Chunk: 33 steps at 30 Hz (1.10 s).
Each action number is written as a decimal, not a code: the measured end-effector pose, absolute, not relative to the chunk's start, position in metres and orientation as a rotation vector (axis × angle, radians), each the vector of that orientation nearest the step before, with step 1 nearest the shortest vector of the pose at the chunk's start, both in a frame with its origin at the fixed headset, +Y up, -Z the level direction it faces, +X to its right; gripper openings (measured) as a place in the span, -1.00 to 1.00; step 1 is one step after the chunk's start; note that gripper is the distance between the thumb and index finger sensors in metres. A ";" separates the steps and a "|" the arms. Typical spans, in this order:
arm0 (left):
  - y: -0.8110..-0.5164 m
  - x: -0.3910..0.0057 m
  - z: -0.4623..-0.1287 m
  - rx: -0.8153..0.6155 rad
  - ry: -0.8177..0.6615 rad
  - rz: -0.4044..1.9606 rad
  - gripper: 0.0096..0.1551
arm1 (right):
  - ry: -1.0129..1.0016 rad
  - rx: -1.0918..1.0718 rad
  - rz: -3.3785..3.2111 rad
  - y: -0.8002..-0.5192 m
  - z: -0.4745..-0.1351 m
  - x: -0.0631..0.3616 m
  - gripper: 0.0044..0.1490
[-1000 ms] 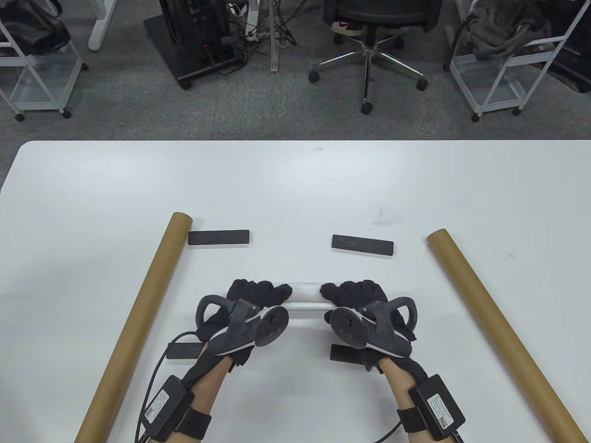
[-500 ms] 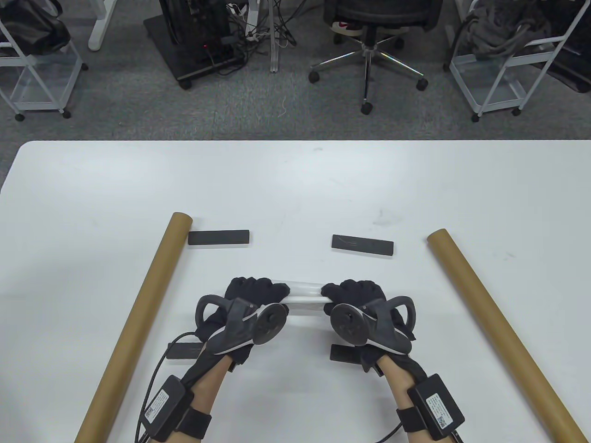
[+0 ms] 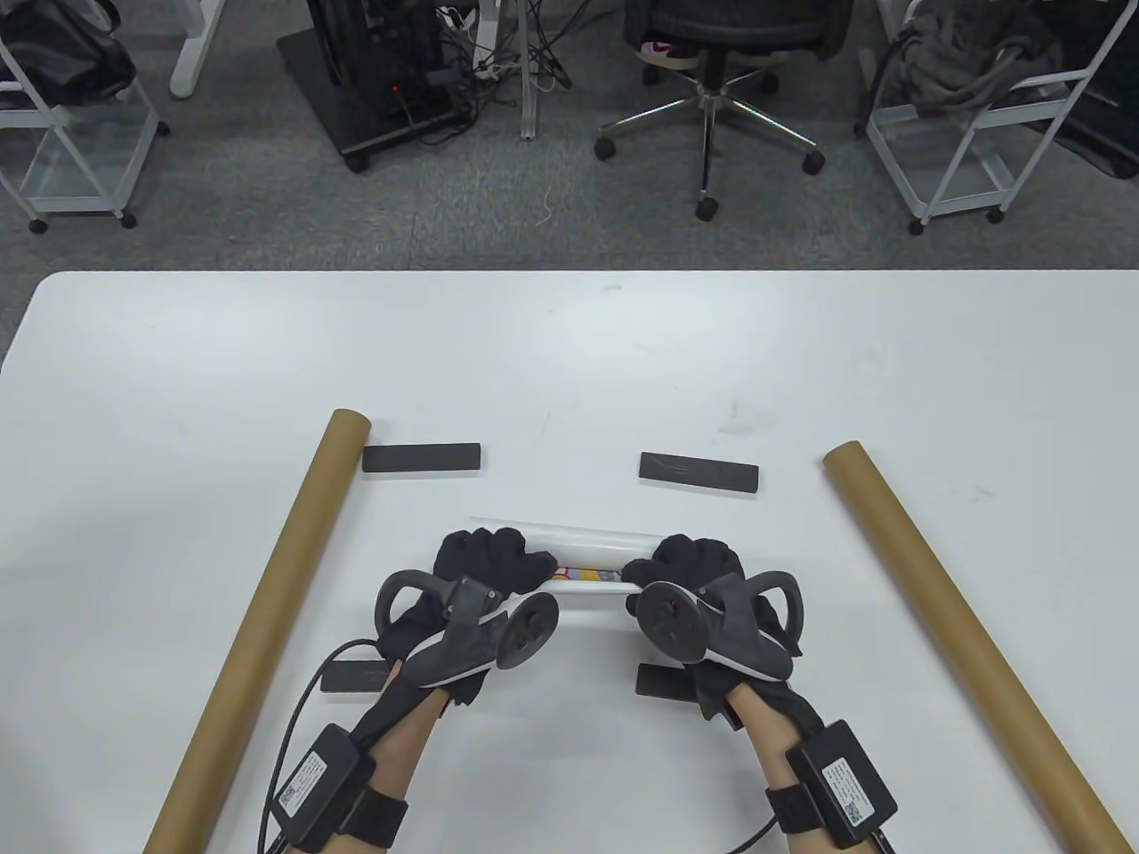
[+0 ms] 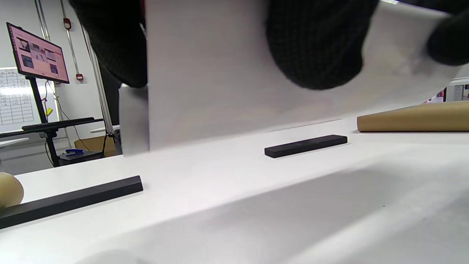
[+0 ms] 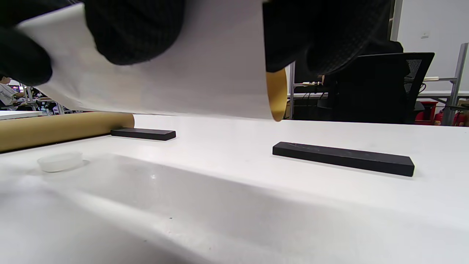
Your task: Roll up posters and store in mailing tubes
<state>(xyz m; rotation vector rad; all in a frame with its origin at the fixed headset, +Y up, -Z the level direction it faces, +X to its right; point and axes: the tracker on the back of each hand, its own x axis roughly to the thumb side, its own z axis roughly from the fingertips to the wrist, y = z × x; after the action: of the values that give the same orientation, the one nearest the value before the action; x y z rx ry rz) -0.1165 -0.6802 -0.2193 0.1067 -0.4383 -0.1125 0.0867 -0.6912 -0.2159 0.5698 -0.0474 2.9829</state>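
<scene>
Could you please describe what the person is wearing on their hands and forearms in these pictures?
Both the left hand and the right hand wear black knitted sensor gloves. A dark grey, ring-shaped tracker with a round disc face is strapped to the back of each. Each forearm carries a black box with a white printed label, held by a black strap; thin black cables run from them.

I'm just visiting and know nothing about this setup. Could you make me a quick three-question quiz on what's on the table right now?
1. True or false: both hands hold the rolled poster.
2. How many brown mailing tubes lie on the table?
3. The far black bars lie: A) between the tubes, B) inside a tube, C) on the floor.

Key: 1. True: left hand and right hand each have a grip on it. 2. Two. 3. A.
</scene>
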 end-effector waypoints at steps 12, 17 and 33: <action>-0.677 -0.123 -0.222 0.111 -0.431 -0.066 -0.37 | -0.131 0.573 2.994 -0.690 -0.217 0.088 -0.31; -0.678 -0.122 -0.222 0.104 -0.433 -0.081 -0.48 | -0.118 0.575 2.987 -0.691 -0.217 0.088 -0.38; -0.675 -0.118 -0.219 0.133 -0.444 -0.092 -0.58 | -0.059 0.562 2.925 -0.693 -0.219 0.091 -0.44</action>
<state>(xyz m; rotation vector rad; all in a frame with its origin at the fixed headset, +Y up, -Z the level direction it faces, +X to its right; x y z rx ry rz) -0.1181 -0.6750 -0.2185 0.1332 -0.4444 -0.0923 0.0913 -0.6934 -0.2187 0.5618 -0.0592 2.9252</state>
